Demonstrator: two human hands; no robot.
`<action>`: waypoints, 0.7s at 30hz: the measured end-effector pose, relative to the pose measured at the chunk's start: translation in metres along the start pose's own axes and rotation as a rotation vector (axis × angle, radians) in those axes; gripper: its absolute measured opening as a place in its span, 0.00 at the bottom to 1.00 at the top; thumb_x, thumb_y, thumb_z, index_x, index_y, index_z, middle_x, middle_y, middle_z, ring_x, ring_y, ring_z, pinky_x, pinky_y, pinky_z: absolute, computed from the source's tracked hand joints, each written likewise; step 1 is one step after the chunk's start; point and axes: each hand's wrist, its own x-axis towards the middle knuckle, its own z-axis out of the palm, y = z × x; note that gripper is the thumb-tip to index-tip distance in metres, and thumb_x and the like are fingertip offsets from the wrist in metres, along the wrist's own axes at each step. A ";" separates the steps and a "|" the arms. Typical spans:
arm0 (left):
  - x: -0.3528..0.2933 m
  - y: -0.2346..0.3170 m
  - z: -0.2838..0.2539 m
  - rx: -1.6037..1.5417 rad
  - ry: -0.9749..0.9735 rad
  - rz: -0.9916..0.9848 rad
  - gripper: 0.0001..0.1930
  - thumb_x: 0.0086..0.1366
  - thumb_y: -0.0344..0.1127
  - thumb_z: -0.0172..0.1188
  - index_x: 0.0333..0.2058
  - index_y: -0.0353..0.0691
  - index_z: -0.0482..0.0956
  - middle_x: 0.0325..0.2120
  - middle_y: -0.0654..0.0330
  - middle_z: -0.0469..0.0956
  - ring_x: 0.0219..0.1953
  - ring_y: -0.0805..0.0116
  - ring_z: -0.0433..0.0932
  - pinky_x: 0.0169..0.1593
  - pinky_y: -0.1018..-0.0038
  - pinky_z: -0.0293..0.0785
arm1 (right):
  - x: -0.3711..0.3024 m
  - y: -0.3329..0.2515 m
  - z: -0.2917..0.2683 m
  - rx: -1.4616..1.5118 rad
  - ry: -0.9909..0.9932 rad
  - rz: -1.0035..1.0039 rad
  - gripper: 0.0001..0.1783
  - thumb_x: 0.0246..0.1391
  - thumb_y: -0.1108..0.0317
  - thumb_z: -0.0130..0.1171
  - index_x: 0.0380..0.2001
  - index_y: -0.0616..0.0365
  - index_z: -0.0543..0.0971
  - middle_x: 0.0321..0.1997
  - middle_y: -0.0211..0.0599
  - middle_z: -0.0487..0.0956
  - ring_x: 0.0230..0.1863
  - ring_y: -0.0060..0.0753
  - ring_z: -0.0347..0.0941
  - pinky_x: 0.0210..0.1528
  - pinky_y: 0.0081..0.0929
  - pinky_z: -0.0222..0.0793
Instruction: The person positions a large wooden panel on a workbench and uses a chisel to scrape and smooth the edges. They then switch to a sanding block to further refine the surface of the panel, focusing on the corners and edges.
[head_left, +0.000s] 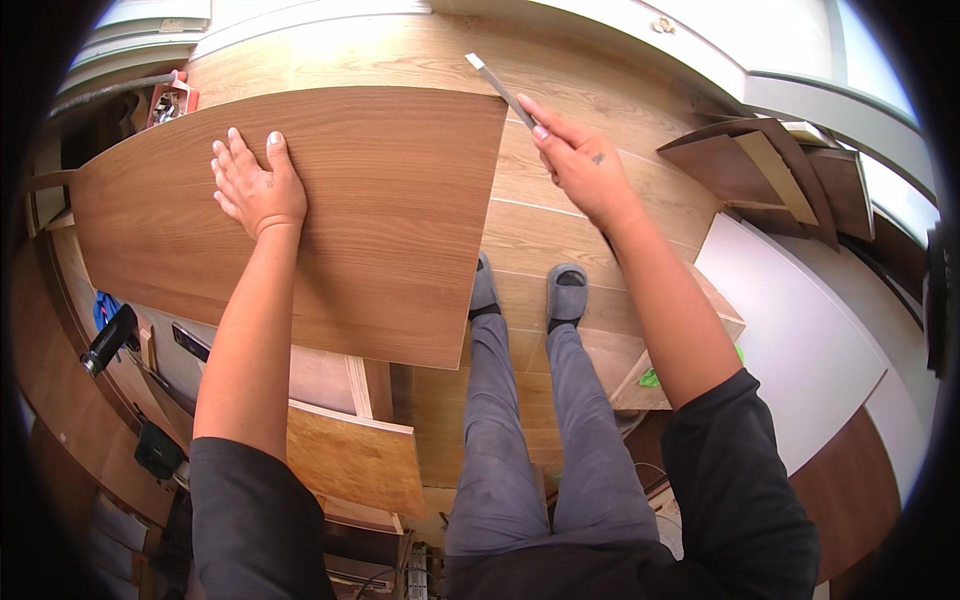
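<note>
A large brown wood-grain board (390,230) lies flat at the left and middle, raised above the floor. My left hand (262,188) rests palm down on it, fingers stretched out and thumb apart. My right hand (580,160) is closed around a narrow, flat grey file-like metal tool (497,84) with a pale tip. The tool points up and to the left, its middle passing by the board's far right corner. Whether it touches the corner, I cannot tell.
Below the board are a black cylindrical tool (108,340), a phone (190,342) and an orange-brown plywood piece (355,460). A red tool (172,98) sits at the far left. Brown offcuts (770,170) lean at the right, above a white panel (790,330). My slippered feet (567,290) stand on wood flooring.
</note>
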 end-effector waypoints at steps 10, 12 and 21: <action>-0.001 -0.001 0.000 0.008 0.002 0.003 0.40 0.69 0.67 0.41 0.72 0.52 0.53 0.75 0.58 0.46 0.76 0.59 0.41 0.75 0.51 0.33 | 0.044 -0.047 -0.015 -0.083 -0.075 0.304 0.20 0.66 0.50 0.55 0.50 0.53 0.77 0.18 0.18 0.60 0.17 0.12 0.51 0.18 0.16 0.47; 0.000 0.001 0.000 0.008 0.000 0.004 0.40 0.69 0.67 0.40 0.72 0.52 0.53 0.75 0.58 0.46 0.76 0.59 0.41 0.75 0.51 0.33 | 0.051 -0.041 -0.009 0.010 -0.099 0.395 0.20 0.64 0.47 0.56 0.40 0.54 0.75 0.17 0.18 0.61 0.15 0.11 0.50 0.15 0.14 0.45; -0.001 0.000 0.000 0.000 -0.001 -0.003 0.40 0.69 0.68 0.40 0.72 0.53 0.53 0.75 0.59 0.46 0.76 0.59 0.41 0.75 0.51 0.33 | 0.037 0.010 0.017 0.818 -0.393 0.697 0.34 0.54 0.29 0.59 0.35 0.53 0.69 0.19 0.23 0.61 0.14 0.11 0.56 0.09 0.07 0.54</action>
